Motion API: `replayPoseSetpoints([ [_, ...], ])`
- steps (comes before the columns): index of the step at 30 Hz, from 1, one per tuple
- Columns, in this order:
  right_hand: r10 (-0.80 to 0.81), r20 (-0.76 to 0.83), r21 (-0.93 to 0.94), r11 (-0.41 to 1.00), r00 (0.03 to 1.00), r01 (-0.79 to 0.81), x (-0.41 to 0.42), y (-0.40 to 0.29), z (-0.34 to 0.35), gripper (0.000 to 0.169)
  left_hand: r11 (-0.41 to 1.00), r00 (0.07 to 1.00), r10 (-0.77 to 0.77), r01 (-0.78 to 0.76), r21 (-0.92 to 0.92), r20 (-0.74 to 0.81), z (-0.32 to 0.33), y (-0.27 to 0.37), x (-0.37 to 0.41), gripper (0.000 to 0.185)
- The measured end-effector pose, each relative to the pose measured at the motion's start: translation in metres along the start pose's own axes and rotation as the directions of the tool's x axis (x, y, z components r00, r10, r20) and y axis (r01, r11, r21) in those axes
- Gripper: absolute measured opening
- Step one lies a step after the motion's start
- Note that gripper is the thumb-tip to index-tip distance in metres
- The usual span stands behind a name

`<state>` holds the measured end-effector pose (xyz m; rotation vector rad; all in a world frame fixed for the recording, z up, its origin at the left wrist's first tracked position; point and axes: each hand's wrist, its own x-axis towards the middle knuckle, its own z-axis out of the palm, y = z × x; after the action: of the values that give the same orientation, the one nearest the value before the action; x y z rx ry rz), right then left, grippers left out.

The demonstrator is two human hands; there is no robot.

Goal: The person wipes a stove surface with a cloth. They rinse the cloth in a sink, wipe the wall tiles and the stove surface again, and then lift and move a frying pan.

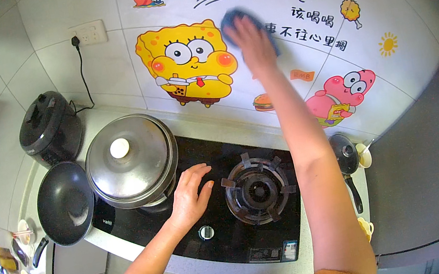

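My right hand is pressed over a blue cloth, which lies against the white tiled wall between a yellow cartoon sticker and black lettering; hand and cloth are slightly blurred. My left hand hovers or rests, I cannot tell which, above the black glass gas hob, with fingers apart and nothing in them. It is between a large lidded steel pot on the left burner and the bare right burner. A round control knob is just below that hand.
A black electric pressure cooker stands at the back left, plugged into a wall socket. A black wok sits left of the pot. Right of the hob are a small lidded pan and a cup. A grey surface rises at far right.
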<state>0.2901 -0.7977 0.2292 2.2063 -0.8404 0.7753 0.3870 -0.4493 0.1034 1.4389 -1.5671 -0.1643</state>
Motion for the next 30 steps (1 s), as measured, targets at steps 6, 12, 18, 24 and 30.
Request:
replayPoseSetpoints([
  [6, 0.427, -0.441, 0.239, 0.904, 0.789, -0.355, 0.074, 0.052, -0.051, 0.057, 0.995, 0.998, -0.067, 0.068, -0.077, 0.006, 0.011, 0.002, 0.007, 0.033],
  [12, -0.144, -0.059, -0.003, 0.99, 0.988, 0.144, 0.056, 0.059, -0.052, 0.057, 0.997, 1.0, 0.01, -0.01, -0.071, 0.003, 0.026, 0.008, 0.015, 0.033],
  [18, 0.352, -0.402, 0.157, 0.936, 0.846, -0.315, 0.016, 0.128, -0.057, 0.065, 0.998, 1.0, 0.002, 0.0, -0.065, 0.024, 0.025, 0.008, 0.007, 0.032],
  [24, 0.722, -0.441, 0.437, 0.692, 0.533, -0.575, -0.046, 0.213, -0.035, 0.068, 0.996, 0.997, -0.069, 0.072, -0.06, 0.042, 0.001, -0.003, -0.014, 0.033],
  [30, 0.718, -0.437, 0.433, 0.696, 0.542, -0.573, -0.029, 0.188, -0.029, 0.069, 0.99, 0.997, -0.073, 0.073, -0.12, -0.003, -0.017, -0.007, -0.027, 0.033],
])
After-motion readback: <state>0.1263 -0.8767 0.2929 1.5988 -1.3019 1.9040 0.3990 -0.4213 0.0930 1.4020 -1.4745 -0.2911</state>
